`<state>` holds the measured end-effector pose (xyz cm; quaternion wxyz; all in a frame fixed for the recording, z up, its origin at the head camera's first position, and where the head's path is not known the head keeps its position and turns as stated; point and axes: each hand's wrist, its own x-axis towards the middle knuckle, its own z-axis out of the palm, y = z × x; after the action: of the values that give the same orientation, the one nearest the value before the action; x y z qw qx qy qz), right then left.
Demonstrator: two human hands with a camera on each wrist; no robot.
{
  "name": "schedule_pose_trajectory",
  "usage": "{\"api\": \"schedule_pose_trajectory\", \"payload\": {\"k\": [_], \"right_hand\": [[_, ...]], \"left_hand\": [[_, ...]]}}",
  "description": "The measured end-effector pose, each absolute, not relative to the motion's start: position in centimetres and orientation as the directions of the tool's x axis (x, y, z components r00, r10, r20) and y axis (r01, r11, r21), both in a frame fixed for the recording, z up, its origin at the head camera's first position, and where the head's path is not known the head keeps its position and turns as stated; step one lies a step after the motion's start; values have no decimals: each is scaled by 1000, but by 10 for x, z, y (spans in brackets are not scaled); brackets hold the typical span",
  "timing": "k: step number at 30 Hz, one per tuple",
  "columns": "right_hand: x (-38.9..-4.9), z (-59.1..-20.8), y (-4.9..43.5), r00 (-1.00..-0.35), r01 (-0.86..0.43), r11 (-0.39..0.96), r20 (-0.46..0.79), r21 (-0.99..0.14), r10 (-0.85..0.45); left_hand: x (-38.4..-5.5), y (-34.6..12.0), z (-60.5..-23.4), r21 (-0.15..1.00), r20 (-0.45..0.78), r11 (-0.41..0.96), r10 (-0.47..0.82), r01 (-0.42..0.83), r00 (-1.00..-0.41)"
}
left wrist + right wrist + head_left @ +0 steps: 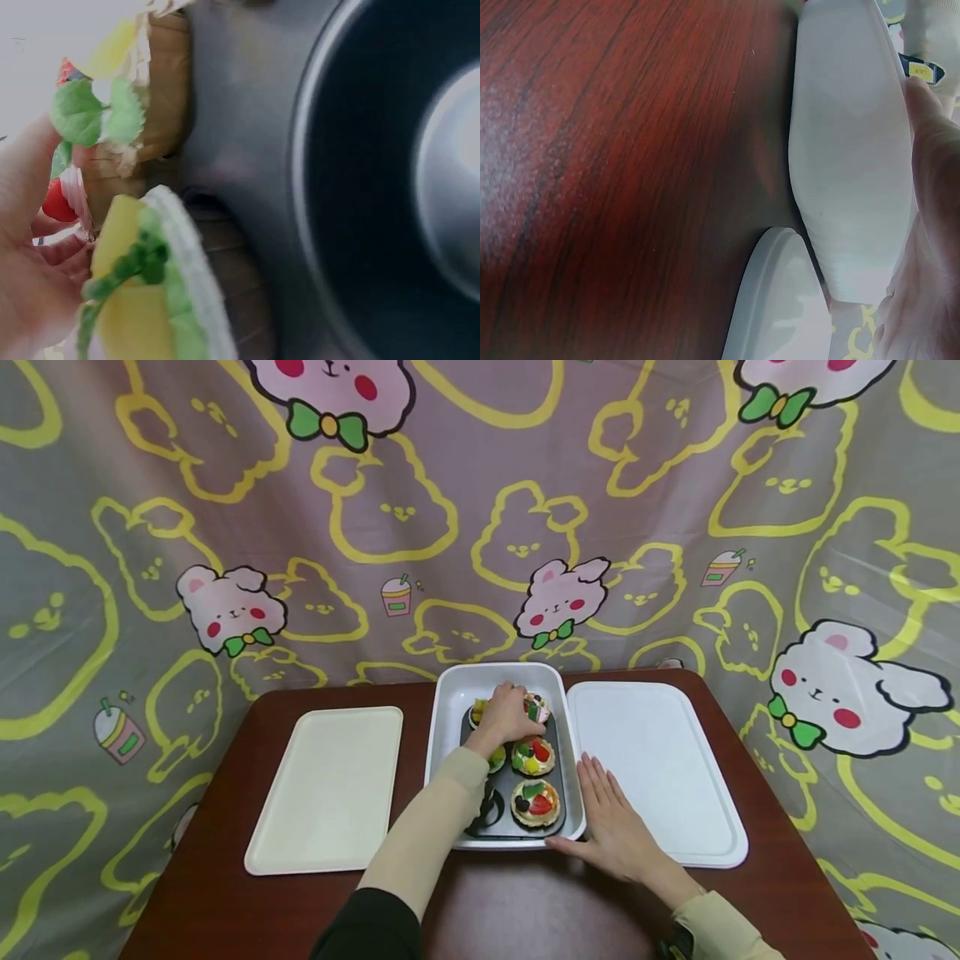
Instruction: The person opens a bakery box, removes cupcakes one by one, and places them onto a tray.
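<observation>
"So, where has the left hand (506,720) got to?"

"Over the far end of a dark grey metal muffin tin (247,67). Its fingers and thumb are curled round a small fruit tart with a pink and white topping (536,705), at the tin's far right."

"Is that tart lifted clear?"

"I can't tell; the hand covers too much of it. Right beside it, on the left, sits a pale-rimmed tart topped with yellow fruit chunks and green leaves (131,300)."

"And nearer the person?"

"Down the right side, a golden-crusted tart with red, green and yellow fruit (533,757), then another with a strawberry, a dark berry and a leaf (536,803). A dark round cup shows at the near left."

"What's the tin sitting in?"

"A deep white rectangular bin (445,727), on a reddish-brown wooden table (495,910). The right hand (624,837) lies at its near right corner, fingers straight along the outer wall, thumb at the near edge."

"Anything either side?"

"A flat cream tray (330,789) on the left, and a flat white tray (660,772) just beside the bin, on the right."
</observation>
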<state>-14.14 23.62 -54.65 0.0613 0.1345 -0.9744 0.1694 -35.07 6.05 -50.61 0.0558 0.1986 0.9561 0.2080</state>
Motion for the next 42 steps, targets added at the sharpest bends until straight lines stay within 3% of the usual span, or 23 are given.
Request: {"api": "schedule_pose_trajectory", "payload": {"k": [6, 17, 19, 23, 34, 42], "right_hand": [[-143, -547, 236, -957, -282, 904, 156, -322, -244], [-143, -550, 236, -965, -256, 901, 137, -350, -221], [-143, -551, 236, -968, -247, 899, 126, -361, -215], [-142, -550, 236, -971, -238, 896, 114, -375, -211], [-141, -545, 236, -970, -243, 901, 107, -361, -219], [-141, -544, 235, -972, -234, 899, 96, -370, -213]], "left_hand": [[-354, 55, -499, 460, -36, 816, 411, 350, -911], [-368, 37, -505, 685, 47, 647, 421, 335, -906], [-354, 35, -485, 736, 44, 602, 411, 308, -911], [-353, 29, -482, 810, 79, 510, 392, 288, -917], [-356, 10, -475, 840, 102, 457, 396, 292, -913], [-344, -9, -472, 920, 33, 344, 410, 188, -912]]}}
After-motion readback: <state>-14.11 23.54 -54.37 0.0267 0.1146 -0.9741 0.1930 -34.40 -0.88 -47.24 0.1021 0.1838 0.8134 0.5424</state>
